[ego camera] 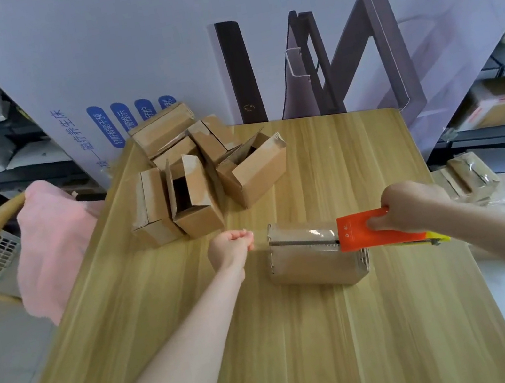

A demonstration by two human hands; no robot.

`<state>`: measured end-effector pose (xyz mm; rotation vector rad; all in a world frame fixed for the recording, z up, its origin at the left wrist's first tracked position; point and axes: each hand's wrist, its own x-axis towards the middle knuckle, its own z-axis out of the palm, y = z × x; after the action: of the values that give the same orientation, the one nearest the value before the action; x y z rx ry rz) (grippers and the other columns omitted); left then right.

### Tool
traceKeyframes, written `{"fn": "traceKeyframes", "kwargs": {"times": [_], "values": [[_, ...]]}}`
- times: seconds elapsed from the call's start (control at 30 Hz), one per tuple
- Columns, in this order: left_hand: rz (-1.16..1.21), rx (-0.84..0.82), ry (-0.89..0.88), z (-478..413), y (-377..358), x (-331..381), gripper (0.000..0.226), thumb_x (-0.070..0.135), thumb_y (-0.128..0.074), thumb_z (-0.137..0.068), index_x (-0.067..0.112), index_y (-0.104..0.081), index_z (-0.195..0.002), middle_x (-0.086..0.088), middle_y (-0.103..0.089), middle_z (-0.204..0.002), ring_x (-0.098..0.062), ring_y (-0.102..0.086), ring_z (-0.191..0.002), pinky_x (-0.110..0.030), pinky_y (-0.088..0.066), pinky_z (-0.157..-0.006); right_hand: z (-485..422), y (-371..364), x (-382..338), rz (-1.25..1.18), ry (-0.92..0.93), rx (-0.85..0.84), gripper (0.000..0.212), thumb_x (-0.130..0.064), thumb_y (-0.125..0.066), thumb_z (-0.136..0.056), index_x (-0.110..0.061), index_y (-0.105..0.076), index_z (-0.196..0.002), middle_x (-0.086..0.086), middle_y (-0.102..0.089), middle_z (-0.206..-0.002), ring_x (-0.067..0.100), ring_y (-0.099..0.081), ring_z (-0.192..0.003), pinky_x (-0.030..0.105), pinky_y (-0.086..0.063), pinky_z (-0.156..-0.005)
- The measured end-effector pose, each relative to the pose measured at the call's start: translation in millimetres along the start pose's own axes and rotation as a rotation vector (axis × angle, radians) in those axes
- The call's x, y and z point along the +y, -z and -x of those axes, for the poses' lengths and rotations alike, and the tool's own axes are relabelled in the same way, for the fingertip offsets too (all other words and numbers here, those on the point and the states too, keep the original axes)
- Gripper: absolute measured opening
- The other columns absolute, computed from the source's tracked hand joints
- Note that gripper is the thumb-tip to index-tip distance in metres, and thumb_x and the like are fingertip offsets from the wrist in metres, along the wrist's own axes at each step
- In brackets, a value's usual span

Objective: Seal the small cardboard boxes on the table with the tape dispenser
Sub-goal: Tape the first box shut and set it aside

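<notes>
A small cardboard box (314, 261) lies on the wooden table (336, 328) near its middle right, with clear tape running along its top seam. My right hand (411, 209) grips the red and yellow tape dispenser (372, 229), whose front edge rests on the box's right end. My left hand (230, 247) is just left of the box, fingers curled, and pinches the free end of the clear tape that stretches to the box's left edge. A pile of several more small cardboard boxes (197, 174), some with open flaps, sits at the table's far left.
A large printed carton (218, 45) stands upright behind the table. A chair with a pink cloth (50, 240) is at the left edge. More taped boxes (468, 180) lie off the table at the right, with shelves behind on both sides.
</notes>
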<state>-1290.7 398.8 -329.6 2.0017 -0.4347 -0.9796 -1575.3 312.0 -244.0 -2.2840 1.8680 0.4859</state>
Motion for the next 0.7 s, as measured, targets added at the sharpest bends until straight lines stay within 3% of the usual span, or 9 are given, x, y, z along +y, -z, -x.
{"fn": "traceKeyframes", "kwargs": {"times": [0.23, 0.37, 0.43, 0.53, 0.7], "values": [[-0.027, -0.007, 0.067, -8, -15, -20, 0.004, 0.014, -0.073, -0.082, 0.011, -0.070, -0.083, 0.002, -0.071, -0.073, -0.008, -0.066, -0.065, -0.021, -0.044, -0.059, -14, -20, -13, 0.111, 0.019, -0.001, 0.035, -0.056, -0.055, -0.078, -0.023, -0.052, -0.068, -0.007, -0.056, -0.065, 0.010, -0.050, -0.056, 0.023, -0.029, -0.046], [-0.034, -0.009, 0.064, -13, -22, -30, 0.007, 0.016, -0.074, -0.080, 0.015, -0.069, -0.076, 0.004, -0.072, -0.075, -0.002, -0.065, -0.058, -0.015, -0.039, -0.049, -19, -19, -18, 0.162, 0.003, -0.007, 0.036, -0.056, -0.055, -0.079, -0.022, -0.051, -0.067, -0.007, -0.055, -0.065, 0.011, -0.048, -0.056, 0.023, -0.028, -0.046], [-0.055, -0.007, 0.059, -15, -26, -33, 0.009, 0.018, -0.073, -0.079, 0.019, -0.068, -0.072, 0.006, -0.072, -0.076, -0.007, -0.068, -0.065, -0.019, -0.044, -0.054, -22, -17, -21, 0.174, 0.004, -0.025, 0.036, -0.055, -0.054, -0.080, -0.021, -0.052, -0.067, -0.006, -0.055, -0.065, 0.012, -0.049, -0.056, 0.023, -0.029, -0.046], [-0.142, -0.002, 0.051, -16, -34, -38, 0.010, 0.023, -0.071, -0.078, 0.024, -0.066, -0.069, 0.008, -0.071, -0.080, -0.016, -0.068, -0.078, -0.027, -0.053, -0.072, -25, -14, -24, 0.180, 0.002, -0.066, 0.038, -0.056, -0.054, -0.082, -0.021, -0.052, -0.068, -0.006, -0.054, -0.065, 0.013, -0.050, -0.056, 0.023, -0.032, -0.046], [-0.327, -0.009, -0.062, -11, -44, -43, 0.019, 0.021, -0.059, -0.077, 0.032, -0.062, -0.062, 0.013, -0.070, -0.079, -0.010, -0.056, -0.066, -0.019, -0.041, -0.055, -28, -12, -26, 0.182, -0.018, -0.086, 0.037, -0.053, -0.055, -0.084, -0.020, -0.051, -0.067, -0.005, -0.054, -0.064, 0.014, -0.049, -0.055, 0.023, -0.032, -0.046]]}}
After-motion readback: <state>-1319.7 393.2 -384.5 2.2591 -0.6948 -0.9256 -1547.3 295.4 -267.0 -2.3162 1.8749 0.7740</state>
